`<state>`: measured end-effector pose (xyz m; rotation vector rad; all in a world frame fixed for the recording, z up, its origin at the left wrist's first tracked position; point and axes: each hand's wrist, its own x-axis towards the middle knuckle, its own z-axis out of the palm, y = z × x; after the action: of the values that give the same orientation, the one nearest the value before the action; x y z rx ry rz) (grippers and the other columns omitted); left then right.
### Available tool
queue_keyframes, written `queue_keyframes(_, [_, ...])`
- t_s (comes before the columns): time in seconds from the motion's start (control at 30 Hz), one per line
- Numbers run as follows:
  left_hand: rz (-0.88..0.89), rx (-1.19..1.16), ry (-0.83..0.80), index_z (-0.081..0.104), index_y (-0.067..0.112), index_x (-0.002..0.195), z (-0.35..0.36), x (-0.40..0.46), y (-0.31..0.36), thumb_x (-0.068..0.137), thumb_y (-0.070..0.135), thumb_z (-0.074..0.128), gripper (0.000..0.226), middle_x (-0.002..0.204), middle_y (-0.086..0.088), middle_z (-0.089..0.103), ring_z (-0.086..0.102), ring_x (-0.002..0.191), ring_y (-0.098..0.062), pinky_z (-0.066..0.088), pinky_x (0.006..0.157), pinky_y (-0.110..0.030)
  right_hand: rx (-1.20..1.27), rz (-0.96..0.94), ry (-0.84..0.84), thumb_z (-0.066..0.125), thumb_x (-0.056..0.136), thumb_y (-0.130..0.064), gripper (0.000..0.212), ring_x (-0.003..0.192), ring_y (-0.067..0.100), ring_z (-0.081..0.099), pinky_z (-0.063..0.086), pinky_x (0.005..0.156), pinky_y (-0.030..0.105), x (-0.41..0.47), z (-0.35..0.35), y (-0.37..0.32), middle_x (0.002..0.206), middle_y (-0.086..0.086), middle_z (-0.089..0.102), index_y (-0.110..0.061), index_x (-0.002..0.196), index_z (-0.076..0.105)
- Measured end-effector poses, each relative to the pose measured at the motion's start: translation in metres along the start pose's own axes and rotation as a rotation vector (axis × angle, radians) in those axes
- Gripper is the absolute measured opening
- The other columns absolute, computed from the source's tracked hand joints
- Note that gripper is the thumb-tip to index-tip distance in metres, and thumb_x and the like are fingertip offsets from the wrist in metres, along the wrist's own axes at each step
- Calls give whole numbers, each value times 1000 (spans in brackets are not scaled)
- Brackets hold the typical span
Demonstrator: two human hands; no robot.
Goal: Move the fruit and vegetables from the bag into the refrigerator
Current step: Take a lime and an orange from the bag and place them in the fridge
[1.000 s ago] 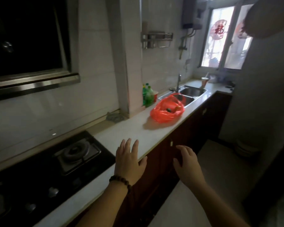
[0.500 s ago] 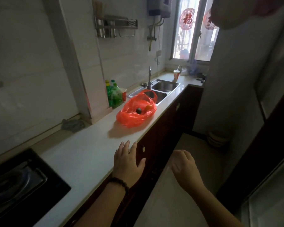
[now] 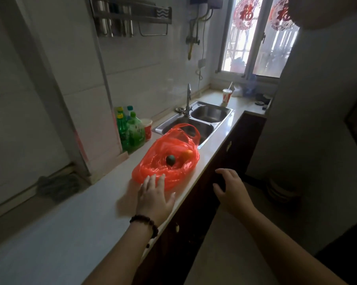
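Note:
A red plastic bag (image 3: 153, 169) lies open on the white counter (image 3: 70, 223), just before the sink. Inside it I see a dark green round fruit (image 3: 170, 160) and an orange fruit (image 3: 187, 154). My left hand (image 3: 154, 198), a bead bracelet on its wrist, hovers over the counter with fingers spread, fingertips at the bag's near edge. My right hand (image 3: 232, 191) is out past the counter's front edge, fingers apart, holding nothing. The tall white refrigerator (image 3: 317, 120) stands on the right, its door closed.
A steel double sink (image 3: 209, 114) with a tap lies beyond the bag. Green bottles (image 3: 132, 132) and a red cup (image 3: 147, 128) stand against the wall at the left. A paper cup (image 3: 226, 97) sits near the window. Dark cabinets (image 3: 225, 161) run under the counter.
I have moved along the counter toward the bag; the stove has left the view. My left hand now reaches the bag's near edge. Both hands stay empty.

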<state>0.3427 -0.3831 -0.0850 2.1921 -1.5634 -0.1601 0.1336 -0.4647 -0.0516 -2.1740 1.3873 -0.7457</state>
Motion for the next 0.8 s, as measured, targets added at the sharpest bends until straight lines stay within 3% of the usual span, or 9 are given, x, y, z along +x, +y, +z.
queue_keyframes(0.1, [1, -18, -41, 20, 21, 147, 16, 40, 0, 90, 49, 45, 68, 153, -8, 23, 11, 142, -24, 17, 117, -43, 3, 42, -20, 59, 89, -21, 46, 111, 16, 52, 48, 89, 26, 37, 10, 18, 136, 1, 42, -19, 133, 45])
queue_keyframes(0.2, [-20, -35, -97, 17, 22, 147, 35, 67, -4, 91, 48, 44, 67, 154, -6, 20, 10, 143, -22, 16, 117, -41, -10, 103, -60, 59, 89, -22, 46, 109, 13, 51, 43, 82, 20, 67, 30, 45, 135, 1, 43, -20, 133, 45])
queue_keyframes(0.4, [-133, -67, -134, 18, 22, 148, 75, 114, -31, 92, 47, 44, 66, 154, -6, 19, 11, 142, -22, 18, 117, -39, -20, 124, -196, 58, 89, -22, 44, 117, 14, 47, 42, 93, 24, 143, 79, 73, 135, 3, 44, -18, 132, 46])
queue_keyframes(0.53, [-141, -139, -63, 26, 23, 145, 95, 165, -36, 93, 38, 48, 59, 150, -3, 27, 20, 140, -18, 26, 114, -35, -4, 17, -293, 59, 87, -23, 43, 111, 18, 51, 43, 90, 26, 218, 114, 78, 132, 3, 46, -19, 128, 49])
queue_keyframes(0.63, [-180, -149, 22, 32, 21, 143, 113, 212, -32, 93, 32, 49, 54, 147, -2, 33, 24, 138, -16, 22, 114, -29, -16, -136, -354, 59, 86, -19, 41, 114, 26, 51, 44, 92, 32, 278, 141, 83, 131, 6, 48, -15, 126, 51])
queue_keyframes(0.8, [-336, -172, 57, 37, 16, 141, 159, 281, -20, 91, 22, 51, 52, 143, -2, 38, 30, 135, -17, 19, 111, -22, -124, -398, -540, 57, 84, -14, 45, 124, 28, 45, 38, 100, 31, 344, 182, 104, 135, 9, 46, -13, 128, 52])
